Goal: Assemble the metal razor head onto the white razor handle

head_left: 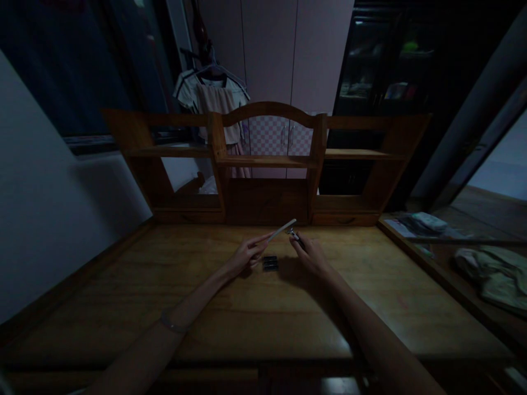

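Over the middle of the wooden desk (197,307), my left hand (246,255) is closed on a thin, pale flat strip (281,229) that slants up to the right. My right hand (309,253) grips a small dark-handled tool (298,239) with a shiny metal head, close to the strip's far end. Whether the metal head touches the strip cannot be made out. Between and below my hands, a few small dark items (270,263) lie side by side on the desk.
A wooden shelf unit (267,161) stands along the desk's back edge. A white wall (61,203) borders the left. Right of the desk's raised edge lie a plastic-wrapped bundle (428,221) and crumpled cloth (498,274). Clothes (216,99) hang behind the shelf.
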Available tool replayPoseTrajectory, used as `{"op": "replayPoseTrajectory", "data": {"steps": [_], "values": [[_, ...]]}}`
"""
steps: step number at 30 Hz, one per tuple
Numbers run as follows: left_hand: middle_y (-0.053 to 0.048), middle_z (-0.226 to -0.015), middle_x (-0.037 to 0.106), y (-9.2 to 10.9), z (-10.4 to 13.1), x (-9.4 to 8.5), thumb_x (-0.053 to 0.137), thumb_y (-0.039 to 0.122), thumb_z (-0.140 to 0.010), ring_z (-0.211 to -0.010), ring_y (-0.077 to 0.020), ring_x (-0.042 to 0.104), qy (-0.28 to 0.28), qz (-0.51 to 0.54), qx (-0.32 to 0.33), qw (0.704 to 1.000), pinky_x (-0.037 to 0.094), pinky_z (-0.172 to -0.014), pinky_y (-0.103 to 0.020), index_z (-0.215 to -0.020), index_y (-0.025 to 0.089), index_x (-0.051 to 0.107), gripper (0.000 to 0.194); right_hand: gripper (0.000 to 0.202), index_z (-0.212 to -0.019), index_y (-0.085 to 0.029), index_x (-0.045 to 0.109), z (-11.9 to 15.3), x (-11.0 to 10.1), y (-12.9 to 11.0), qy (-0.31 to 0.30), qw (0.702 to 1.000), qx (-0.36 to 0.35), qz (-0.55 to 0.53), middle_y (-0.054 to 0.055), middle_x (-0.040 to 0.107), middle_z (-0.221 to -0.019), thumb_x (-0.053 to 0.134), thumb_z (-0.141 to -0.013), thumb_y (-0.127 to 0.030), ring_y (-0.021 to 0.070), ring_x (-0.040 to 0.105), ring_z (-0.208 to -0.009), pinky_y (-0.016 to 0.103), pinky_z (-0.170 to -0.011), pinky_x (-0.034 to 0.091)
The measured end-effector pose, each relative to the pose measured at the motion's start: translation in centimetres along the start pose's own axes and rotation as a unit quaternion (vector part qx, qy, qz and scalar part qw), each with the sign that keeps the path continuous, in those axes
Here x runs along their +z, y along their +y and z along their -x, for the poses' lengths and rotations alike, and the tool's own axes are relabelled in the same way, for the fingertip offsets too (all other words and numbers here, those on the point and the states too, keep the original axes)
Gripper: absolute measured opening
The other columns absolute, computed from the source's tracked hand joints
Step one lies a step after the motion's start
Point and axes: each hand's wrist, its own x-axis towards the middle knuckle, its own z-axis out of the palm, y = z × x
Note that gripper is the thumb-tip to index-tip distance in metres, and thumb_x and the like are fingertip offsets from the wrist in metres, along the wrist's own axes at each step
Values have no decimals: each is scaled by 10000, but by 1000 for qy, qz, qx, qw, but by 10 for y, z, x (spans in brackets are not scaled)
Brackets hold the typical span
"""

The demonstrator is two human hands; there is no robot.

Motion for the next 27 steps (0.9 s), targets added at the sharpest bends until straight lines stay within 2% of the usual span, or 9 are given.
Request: {"op": "replayPoseTrajectory", "data": {"steps": [4,9,14,19,24,27], "values": [[106,-552,202,-2,-1,-1,605,383,-812,-397,-35,133,-1,-1,-2,1000,123,-345,-162,-1366,214,432,605,328,-891,-209,584,0,-3,-2,10,999,18,-35,18,600,-683,367,-937,-451,162,541,-607,244,-562,313],[106,-544,219,-3,-1,0,583,393,-829,-398,-35,145,-5,-21,-3,1000,130,-357,-156,-1379,219,409,603,329,-819,-202,556,-1,-7,-7,37,990,39,-130,-3,536,-649,391,-919,-468,140,481,-582,233,-538,319],[105,-537,241,2,1,4,579,428,-831,-399,-37,183,-9,-49,-3,999,144,-368,-155,-1395,220,383,633,370,-698,-198,470,-3,1,-7,34,954,101,-279,-33,419,-569,452,-863,-529,107,382,-494,222,-453,275],[108,-530,238,5,2,6,583,449,-823,-395,-36,186,0,-59,10,998,161,-377,-156,-1404,220,367,661,449,-612,-200,416,-6,5,-4,-18,916,154,-371,-51,364,-508,479,-816,-595,86,310,-429,219,-401,215],[105,-528,240,5,3,6,565,445,-838,-399,-40,193,-1,-69,20,997,163,-380,-159,-1408,215,360,647,418,-636,-189,440,-5,6,-6,-81,918,135,-363,-49,382,-534,516,-807,-563,83,323,-458,216,-422,224],[109,-524,225,3,2,6,560,446,-841,-392,-39,177,-3,-69,15,997,155,-374,-158,-1408,212,359,645,391,-660,-188,444,-4,7,-7,-96,917,124,-368,-52,374,-550,523,-813,-538,82,314,-467,217,-427,223]]}}
